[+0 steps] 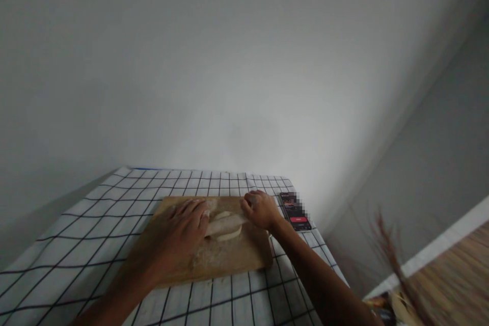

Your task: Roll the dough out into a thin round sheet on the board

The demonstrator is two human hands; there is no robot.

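Note:
A flat piece of pale dough [229, 237] lies on a floured wooden board [244, 261]. Across it rests a pale rolling pin [226, 224], its surface dusted with flour. My left hand [187, 224] is over the pin's left end, with flour on the fingers; the palm side is hidden. At the right end, my right hand [261, 209] is closed in a fist around the pin. Both ends of the pin are covered by my hands.
The board sits on a white cloth with dark grid lines [214, 298]. A phone [296, 214] with a lit screen lies right of the board. A plain wall [237, 71] rises behind the table. Blurred dry stems [389, 244] stand at lower right, above wooden flooring [454, 270].

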